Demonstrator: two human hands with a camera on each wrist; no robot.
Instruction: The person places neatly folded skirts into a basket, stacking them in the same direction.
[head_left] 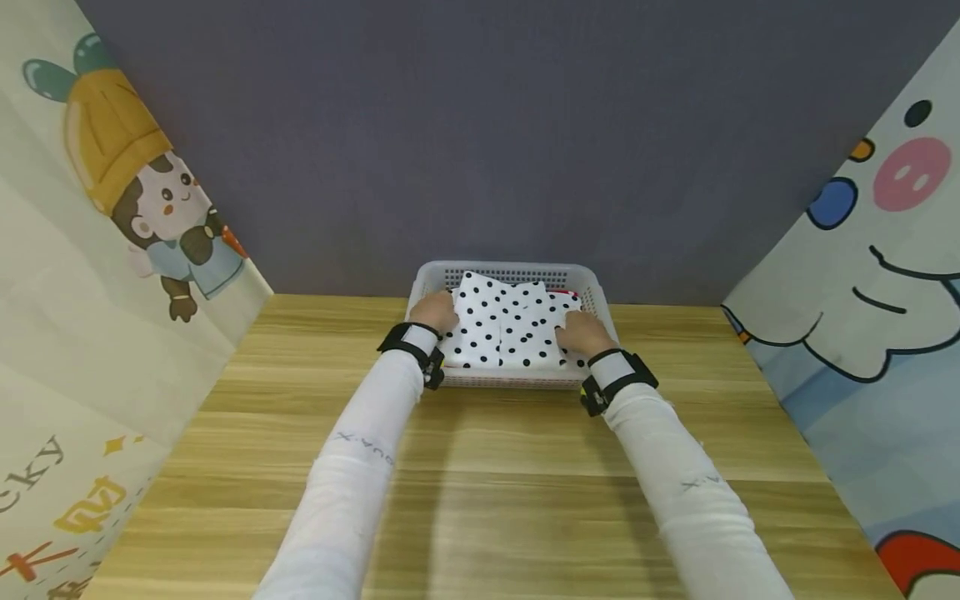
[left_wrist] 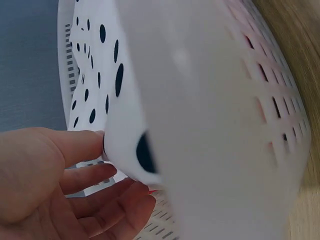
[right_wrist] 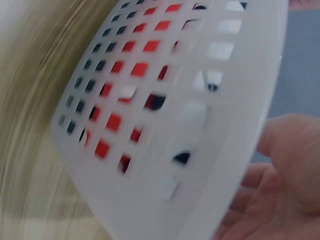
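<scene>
A folded white cloth with black polka dots (head_left: 498,325) lies in a white perforated plastic basket (head_left: 517,381). At its left edge my left hand (head_left: 435,312) pinches it; in the left wrist view the thumb is above the fabric and the fingers curl beneath. My right hand (head_left: 587,335) grips the cloth's right edge, inside the basket's right side. The basket wall (right_wrist: 195,200) hides those fingertips in the right wrist view. Something red (right_wrist: 112,121) shows through the basket's holes, below the dotted cloth.
The basket stands on a wood-grain table (head_left: 517,492), against a dark grey upright panel (head_left: 495,142). Cartoon-printed sheets hang at the left (head_left: 90,292) and right (head_left: 862,333) sides.
</scene>
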